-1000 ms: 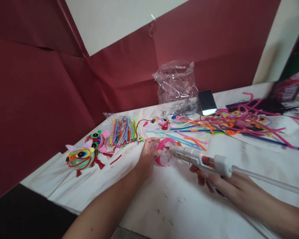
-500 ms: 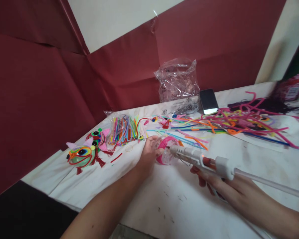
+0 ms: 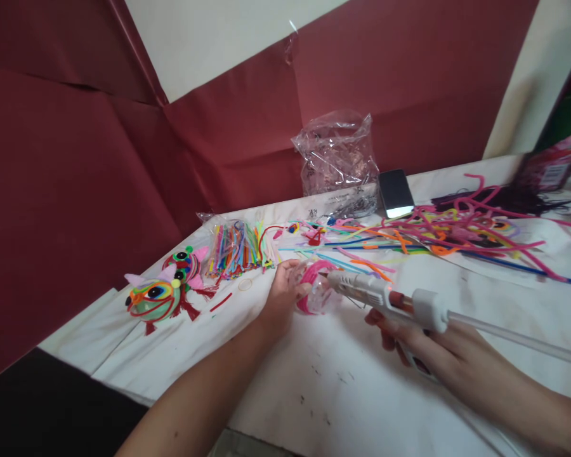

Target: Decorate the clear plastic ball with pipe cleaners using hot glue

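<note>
My left hand (image 3: 288, 289) is closed around the left side of a clear plastic ball (image 3: 332, 303) that has bright pink pipe cleaner (image 3: 307, 298) bent over it. In my right hand (image 3: 423, 349) is a white hot glue gun (image 3: 361, 287), its fingers wrapped around the handle. A long translucent glue stick (image 3: 509, 333) runs out of the gun's back end. The nozzle points left and meets or nearly meets the pink pipe cleaner; I cannot tell whether it touches. A small orange light glows on the gun's body.
Two decorated balls with eyes and red tassels (image 3: 155, 297) stand at the left. Behind are a bundle of colourful pipe cleaners (image 3: 238, 247), a clear plastic bag (image 3: 340, 158) and a dark box-like device (image 3: 396, 192) with a lit face. Tangled pink pipe cleaners (image 3: 476, 228) spread at the right.
The glue gun has tilted and shifted slightly, with its back end a little higher and its nozzle still by the pink pipe cleaner. My left hand keeps its hold on the ball.
</note>
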{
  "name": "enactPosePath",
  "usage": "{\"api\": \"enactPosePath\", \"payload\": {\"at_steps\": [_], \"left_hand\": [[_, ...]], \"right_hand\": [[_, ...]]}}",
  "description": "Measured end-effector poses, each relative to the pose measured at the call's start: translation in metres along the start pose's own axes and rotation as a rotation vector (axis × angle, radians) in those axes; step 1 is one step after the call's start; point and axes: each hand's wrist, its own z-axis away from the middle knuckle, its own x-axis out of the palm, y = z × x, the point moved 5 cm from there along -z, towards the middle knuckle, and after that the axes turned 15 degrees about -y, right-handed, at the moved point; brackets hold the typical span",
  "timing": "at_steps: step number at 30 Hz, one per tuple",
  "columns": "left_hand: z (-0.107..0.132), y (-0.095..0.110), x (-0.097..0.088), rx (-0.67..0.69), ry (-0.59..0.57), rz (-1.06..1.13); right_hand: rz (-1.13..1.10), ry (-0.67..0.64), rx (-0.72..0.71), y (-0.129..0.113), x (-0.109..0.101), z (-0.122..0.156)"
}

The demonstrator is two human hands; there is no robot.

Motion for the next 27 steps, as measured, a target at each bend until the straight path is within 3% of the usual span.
{"api": "enactPosePath", "payload": {"at_steps": [27], "left_hand": [[-0.001,-0.001,0.000,0.014,0.009,-0.033]], "right_hand": [[-0.085,-0.059,-0.003,0.009,0.008,-0.001]]}}
